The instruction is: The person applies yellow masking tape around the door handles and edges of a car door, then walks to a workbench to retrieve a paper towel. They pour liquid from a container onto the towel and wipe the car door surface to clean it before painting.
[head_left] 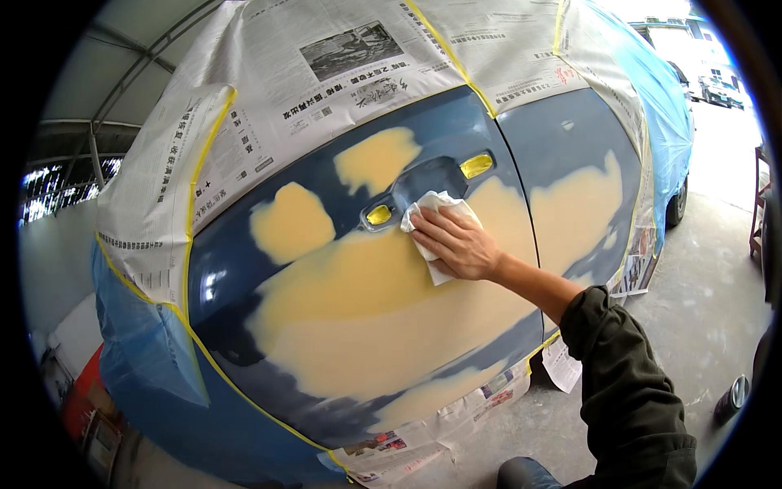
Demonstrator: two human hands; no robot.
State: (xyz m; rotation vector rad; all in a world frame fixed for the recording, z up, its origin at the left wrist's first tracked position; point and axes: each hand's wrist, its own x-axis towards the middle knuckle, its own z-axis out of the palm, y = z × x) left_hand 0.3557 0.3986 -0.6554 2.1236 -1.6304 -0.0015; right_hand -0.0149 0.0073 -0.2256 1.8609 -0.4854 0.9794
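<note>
My right hand (460,242) presses a white wipe (441,271) flat against a dark blue car door (232,297), just below the recess where the handle sits. Its fingers lie close together over the folded wipe, pointing left. Large patches of pale yellow filler (366,326) cover much of the door, and smaller ones lie above. Yellow tape fills two openings beside the recess, a right one (476,165) and a left one (379,215). My left hand is out of the picture.
Newspaper (269,90) edged with yellow tape masks the windows and the lower sill. Blue plastic sheeting (151,334) hangs at both ends of the car. A can (732,399) stands on the concrete floor (652,342) at the right, below a dark rack.
</note>
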